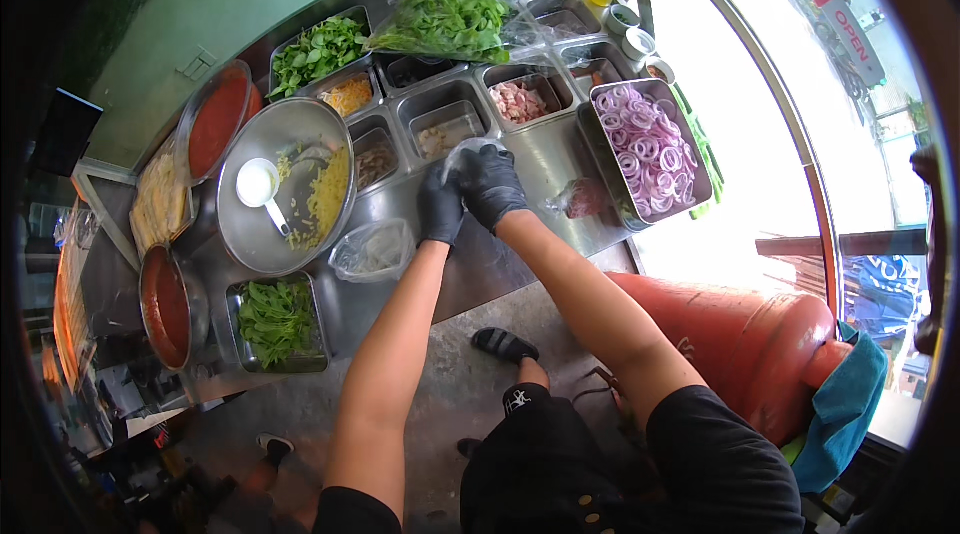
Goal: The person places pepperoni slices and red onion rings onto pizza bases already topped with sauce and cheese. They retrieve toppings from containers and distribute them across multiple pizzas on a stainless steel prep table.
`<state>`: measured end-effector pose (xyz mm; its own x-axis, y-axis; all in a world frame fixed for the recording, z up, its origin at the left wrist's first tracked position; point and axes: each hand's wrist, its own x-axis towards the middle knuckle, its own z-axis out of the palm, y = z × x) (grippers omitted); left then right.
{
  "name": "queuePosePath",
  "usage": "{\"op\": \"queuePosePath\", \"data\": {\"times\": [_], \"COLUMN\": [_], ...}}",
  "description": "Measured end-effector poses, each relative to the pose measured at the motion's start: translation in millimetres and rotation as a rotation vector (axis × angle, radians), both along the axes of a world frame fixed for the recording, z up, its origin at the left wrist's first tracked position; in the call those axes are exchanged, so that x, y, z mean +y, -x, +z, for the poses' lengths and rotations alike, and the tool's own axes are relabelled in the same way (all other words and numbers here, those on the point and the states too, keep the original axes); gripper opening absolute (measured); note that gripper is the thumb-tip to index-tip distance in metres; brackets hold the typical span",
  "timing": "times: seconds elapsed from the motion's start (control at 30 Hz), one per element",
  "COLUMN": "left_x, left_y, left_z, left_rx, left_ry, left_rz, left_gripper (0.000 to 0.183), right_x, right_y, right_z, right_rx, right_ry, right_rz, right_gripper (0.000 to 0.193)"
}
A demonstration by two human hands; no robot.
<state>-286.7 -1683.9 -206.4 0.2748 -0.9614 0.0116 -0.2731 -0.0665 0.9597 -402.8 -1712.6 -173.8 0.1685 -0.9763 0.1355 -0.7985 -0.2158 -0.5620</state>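
Both my hands wear black gloves and meet over the front of the steel counter. My left hand point(439, 204) and my right hand point(491, 188) are closed on a small clear plastic bag point(468, 148), gathered between the fingers; what it contains is hidden. Just beyond them is a steel pan point(440, 114) with a little pale chopped food at its bottom. To the left of my left wrist lies an open pile of clear plastic bags point(374, 250). A small bag of pinkish-red food point(584, 198) rests on the counter to the right of my right hand.
A large steel bowl point(236, 219) with yellow chopped food and a white ladle stands left. Sliced onion rings point(650, 146) fill a tray at right. Leafy greens point(275, 322) and red sauce point(168, 309) sit at left. A red gas cylinder point(735, 334) stands below my right arm.
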Motion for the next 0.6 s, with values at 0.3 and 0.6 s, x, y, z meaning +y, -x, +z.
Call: {"op": "queuePosePath", "data": {"times": [0.3, 0.6], "left_x": [-11.2, -3.6], "left_y": [-12.0, -2.9], "left_z": [-28.1, -31.3], "left_rx": [0.010, 0.085], "left_ry": [-0.153, -0.015], "left_rz": [0.069, -0.032], "left_gripper": [0.028, 0.029], "right_x": [-13.0, -12.3], "right_y": [34.9, 53.4], "right_z": [-13.3, -5.0], "right_rx": [-0.222, -1.003], "right_ry": [-0.135, -0.796], "right_rz": [0.299, 0.192], "right_gripper": [0.023, 0.042]}}
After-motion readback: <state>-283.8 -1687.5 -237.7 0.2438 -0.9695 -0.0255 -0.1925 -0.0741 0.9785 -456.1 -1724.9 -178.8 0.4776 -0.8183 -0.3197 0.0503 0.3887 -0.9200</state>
